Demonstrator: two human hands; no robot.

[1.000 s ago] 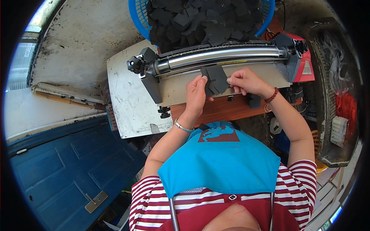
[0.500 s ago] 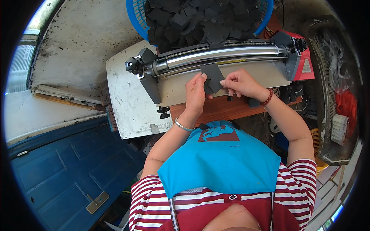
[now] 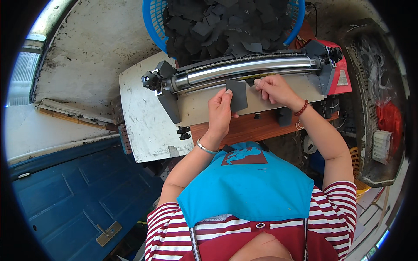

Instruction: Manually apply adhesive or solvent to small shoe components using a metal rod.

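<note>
A dark grey square piece (image 3: 238,95) lies on the pale feed plate (image 3: 198,108) of a roller machine, just below its shiny steel roller (image 3: 248,66). My left hand (image 3: 220,111) holds that piece by its left edge, thumb on top. My right hand (image 3: 274,90) presses a second dark piece (image 3: 250,81) at the roller's gap, fingers pinched on it. Behind the roller a blue basket (image 3: 153,26) is heaped with several dark cut pieces (image 3: 226,24).
The machine stands on a white board (image 3: 139,122) and a wooden bench (image 3: 244,128); a black knob (image 3: 149,80) sticks out on its left end and a red housing (image 3: 342,78) on its right. A blue panel (image 3: 65,195) lies at lower left, a wire crate (image 3: 374,100) at right.
Both hands have shifted slightly toward the roller with the dark pieces; the right hand now reaches the roller's gap. The view has moved a little.
</note>
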